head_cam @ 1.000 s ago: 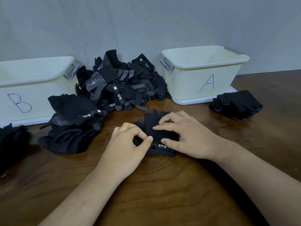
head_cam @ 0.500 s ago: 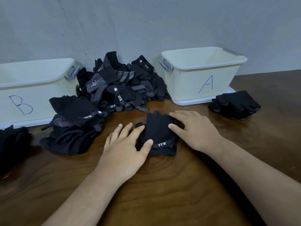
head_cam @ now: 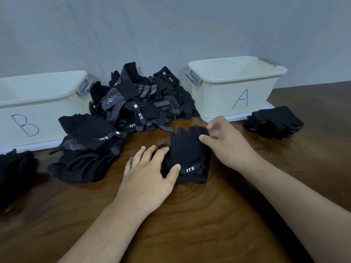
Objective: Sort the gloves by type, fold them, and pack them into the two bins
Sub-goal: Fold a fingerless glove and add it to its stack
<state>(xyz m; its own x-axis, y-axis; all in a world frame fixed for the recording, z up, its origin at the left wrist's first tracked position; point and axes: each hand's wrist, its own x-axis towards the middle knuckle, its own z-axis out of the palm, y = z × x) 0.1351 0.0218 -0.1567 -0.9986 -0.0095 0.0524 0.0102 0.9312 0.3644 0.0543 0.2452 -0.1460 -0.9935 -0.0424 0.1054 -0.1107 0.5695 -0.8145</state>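
Head view: a black fingerless glove (head_cam: pixel 187 154) lies flat on the desk (head_cam: pixel 190 224), just in front of the loose glove pile (head_cam: pixel 144 103), between bin B (head_cam: pixel 38 103) and bin A (head_cam: pixel 218 99). The left hand (head_cam: pixel 150 179) presses its left edge, grip open, fingers straight. The right hand (head_cam: pixel 229 147) pinches its finger stubs, grip curled closed.

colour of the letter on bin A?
Blue pen, on the cream front of bin A; head view.

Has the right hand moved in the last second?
Yes: the right hand has moved toward bin A and now pinches the finger end of the glove.
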